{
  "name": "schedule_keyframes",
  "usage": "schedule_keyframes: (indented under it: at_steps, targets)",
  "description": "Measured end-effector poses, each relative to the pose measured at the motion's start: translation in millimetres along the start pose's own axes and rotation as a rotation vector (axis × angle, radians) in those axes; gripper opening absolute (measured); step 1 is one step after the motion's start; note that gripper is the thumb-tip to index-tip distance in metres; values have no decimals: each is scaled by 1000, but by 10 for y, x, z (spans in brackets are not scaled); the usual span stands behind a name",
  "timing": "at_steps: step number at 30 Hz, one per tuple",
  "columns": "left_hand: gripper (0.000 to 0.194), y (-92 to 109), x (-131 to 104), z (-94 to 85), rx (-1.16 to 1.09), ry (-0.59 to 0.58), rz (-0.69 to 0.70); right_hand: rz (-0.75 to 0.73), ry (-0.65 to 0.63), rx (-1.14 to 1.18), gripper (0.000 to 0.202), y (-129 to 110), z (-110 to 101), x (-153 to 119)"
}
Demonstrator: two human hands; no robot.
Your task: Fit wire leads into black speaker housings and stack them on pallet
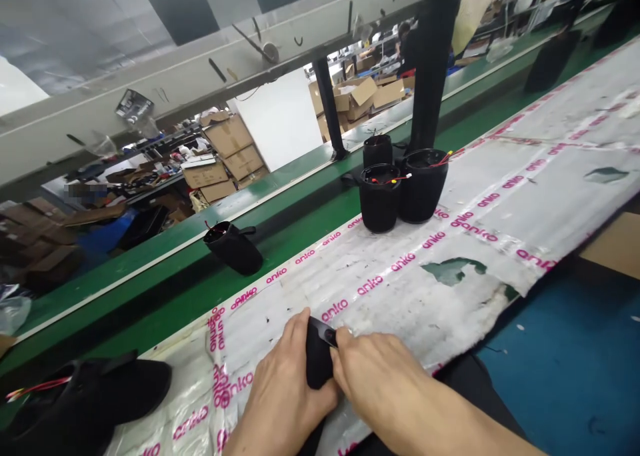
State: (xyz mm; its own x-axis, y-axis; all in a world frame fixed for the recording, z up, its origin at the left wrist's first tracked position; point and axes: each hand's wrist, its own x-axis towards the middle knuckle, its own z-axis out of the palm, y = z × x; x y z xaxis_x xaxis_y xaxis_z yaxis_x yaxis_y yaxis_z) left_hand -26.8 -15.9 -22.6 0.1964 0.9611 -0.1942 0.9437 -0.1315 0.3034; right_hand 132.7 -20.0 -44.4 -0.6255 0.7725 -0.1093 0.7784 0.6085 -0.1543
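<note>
My left hand (pixel 283 383) wraps round a black fabric-covered piece (pixel 318 359) at the bottom middle, over the white wrapped work surface. At its upper end, my right hand (pixel 373 369) has its fingers closed by a dark strap-like part (pixel 324 332) with a small round fitting. Whether the right fingers grip the strap or the piece itself is partly hidden. Beyond the hands stand black cylindrical pouches (pixel 380 206) with red and yellow wires. Another black pouch (pixel 234 248) leans on the green belt.
The white covering (pixel 370 263) with pink print has torn patches. Behind it runs a green conveyor (pixel 175 303). A black item with red wires (pixel 75 403) lies at the lower left. A dark post (pixel 430 69) rises behind the pouches; cardboard boxes (pixel 230 143) sit farther back.
</note>
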Motion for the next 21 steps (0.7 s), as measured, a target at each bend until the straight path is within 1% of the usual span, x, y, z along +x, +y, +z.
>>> schedule_keyframes:
  at_steps: [2, 3, 4, 6, 8, 10, 13, 16, 19, 21]
  targets:
    - [71, 33, 0, 0, 10, -25, -22, -6, -6, -6, 53, -10, 8, 28]
    - [72, 49, 0, 2, 21, -37, -32, 17, 12, -5, 48, -17, 28, 41]
    - [73, 63, 1, 9, 38, -46, -41, 56, 45, -3, 38, -24, 60, 52]
    - [74, 84, 5, 29, 85, -47, -61, 138, 125, 4, 22, -34, 142, 66]
    - [75, 93, 11, 50, 119, -48, -70, 182, 159, 15, 22, -38, 217, 65]
    - [76, 91, 17, 62, 117, -60, -62, 202, 159, 35, 25, -36, 254, 53]
    - [77, 76, 24, 61, 108, -66, -43, 202, 122, 57, 28, -18, 217, 36]
    - [80, 43, 25, 54, 103, -50, -22, 125, 107, 71, 24, 12, 112, 25]
    - [86, -1, 17, 51, 53, -25, -11, 68, 117, 75, 23, 26, 20, 8]
    - [84, -21, 5, 49, 25, 3, 0, 76, 137, 73, 28, 20, -11, -11]
